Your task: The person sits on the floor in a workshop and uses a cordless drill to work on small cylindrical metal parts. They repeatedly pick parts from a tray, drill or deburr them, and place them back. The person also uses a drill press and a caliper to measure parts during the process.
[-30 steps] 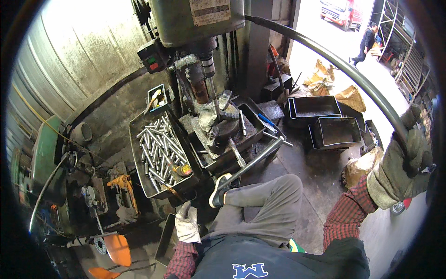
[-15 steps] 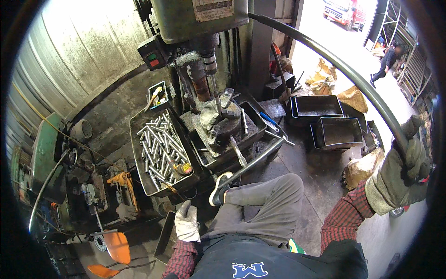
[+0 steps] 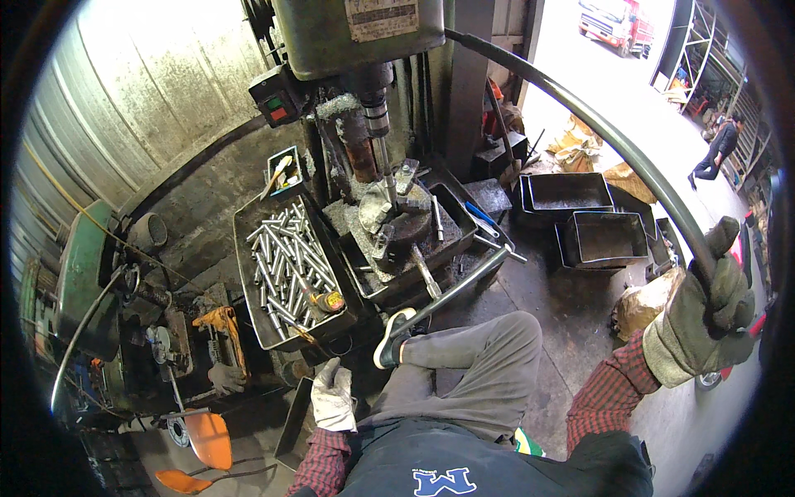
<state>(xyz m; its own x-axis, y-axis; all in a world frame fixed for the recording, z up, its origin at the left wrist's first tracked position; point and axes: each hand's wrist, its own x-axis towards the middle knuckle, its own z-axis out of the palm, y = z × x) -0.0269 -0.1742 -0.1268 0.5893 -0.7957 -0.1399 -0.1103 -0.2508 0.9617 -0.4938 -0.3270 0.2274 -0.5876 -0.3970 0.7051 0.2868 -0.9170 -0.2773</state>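
My right hand (image 3: 700, 319), in a grey work glove, is closed round the end of a long curved dark lever (image 3: 617, 137). The lever runs to the green head of a drill press (image 3: 358, 41). Under it, the chuck (image 3: 377, 118) carries a drill bit that reaches down to a metal fixture (image 3: 379, 207) on the worktable. Metal shavings cover parts of the machine. My left hand (image 3: 334, 402), in a pale glove with dark fingertips, rests beside my thigh, fingers loosely extended and nothing seen in them.
A metal tray of short steel rods (image 3: 286, 265) stands left of the fixture, with a yellow tape measure (image 3: 330, 301) on it. Dark bins (image 3: 609, 236) sit at right on the floor. An orange chair (image 3: 207, 439) is at lower left. A person (image 3: 719, 151) is outside.
My right hand and the lever's end have shifted slightly left and down. My left hand stays where it was. The person outside has moved right.
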